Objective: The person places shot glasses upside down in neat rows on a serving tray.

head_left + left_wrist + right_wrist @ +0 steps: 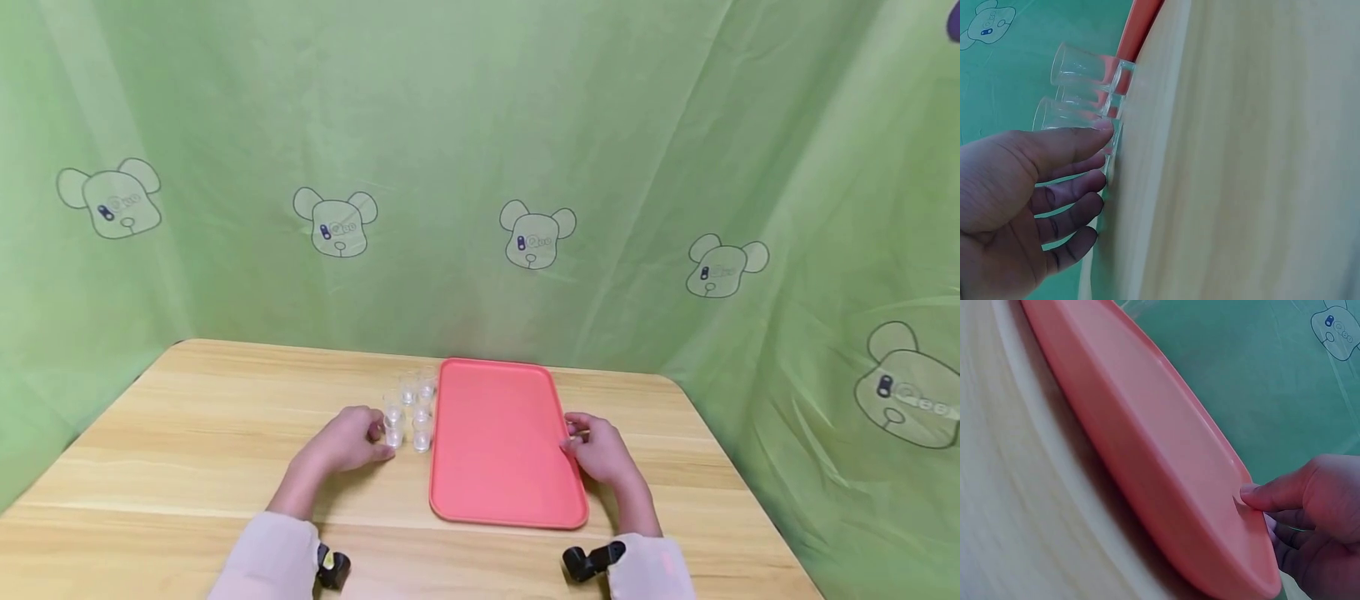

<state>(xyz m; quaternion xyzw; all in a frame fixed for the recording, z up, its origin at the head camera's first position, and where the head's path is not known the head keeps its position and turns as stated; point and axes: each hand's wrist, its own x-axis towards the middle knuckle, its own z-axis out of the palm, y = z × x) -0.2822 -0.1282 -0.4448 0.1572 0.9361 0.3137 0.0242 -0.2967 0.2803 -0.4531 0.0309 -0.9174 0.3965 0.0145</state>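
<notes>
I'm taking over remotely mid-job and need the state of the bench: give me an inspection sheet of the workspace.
Surface: wooden table, light grain.
Job's things: cluster of small clear cups just left of the empty pink tray.
Clutter: nothing seen.
Grippers: left hand with fingers round the nearest clear cup; right hand with thumb on the tray's right rim.
Cables: nothing seen; black wrist cameras at both cuffs.
Surroundings: green cloth backdrop with bear prints.
</notes>
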